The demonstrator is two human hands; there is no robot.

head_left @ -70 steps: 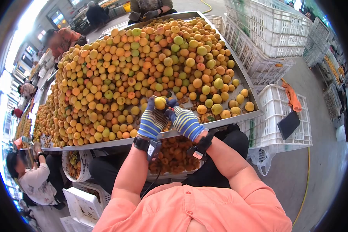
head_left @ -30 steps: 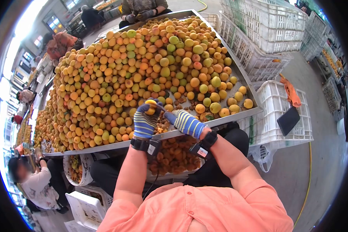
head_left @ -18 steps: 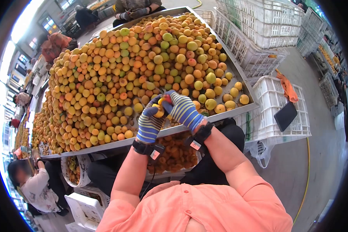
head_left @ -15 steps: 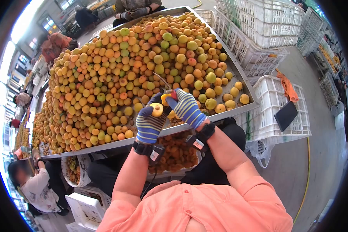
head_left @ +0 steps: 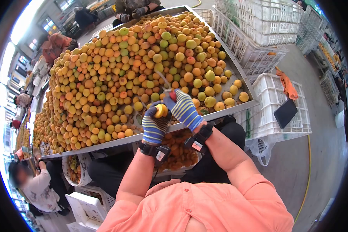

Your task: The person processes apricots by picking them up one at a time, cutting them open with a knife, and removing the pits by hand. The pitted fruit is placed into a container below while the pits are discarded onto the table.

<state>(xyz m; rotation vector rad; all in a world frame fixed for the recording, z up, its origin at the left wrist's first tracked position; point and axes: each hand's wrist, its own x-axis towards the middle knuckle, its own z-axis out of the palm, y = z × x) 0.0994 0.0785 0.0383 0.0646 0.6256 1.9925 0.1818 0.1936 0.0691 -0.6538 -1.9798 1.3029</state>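
Observation:
My left hand (head_left: 155, 123), in a blue-and-yellow striped glove, is closed around a yellow apricot piece (head_left: 161, 111), which shows between thumb and fingers. Right beside it, my right hand (head_left: 185, 110) wears a matching glove and grips a red-handled tool (head_left: 173, 95) with a thin, curved metal end pointing away from me. The right fingertips meet the left hand, and whether they also hold fruit is hidden. Both hands are over the near edge of a metal-rimmed table (head_left: 236, 109) heaped with whole apricots (head_left: 104, 85).
Below my hands, a container of cut apricots (head_left: 179, 154) sits between my knees. White crates (head_left: 259, 31) are stacked at right, one bearing an orange glove (head_left: 287, 84) and a dark tablet-like slab (head_left: 285, 114). A white bucket (head_left: 83, 170) and a co-worker (head_left: 36, 185) are at left.
My left hand has shifted right, up against the right hand. The apricot's cut face has turned out of view, and the yellow piece at my right fingertips no longer shows.

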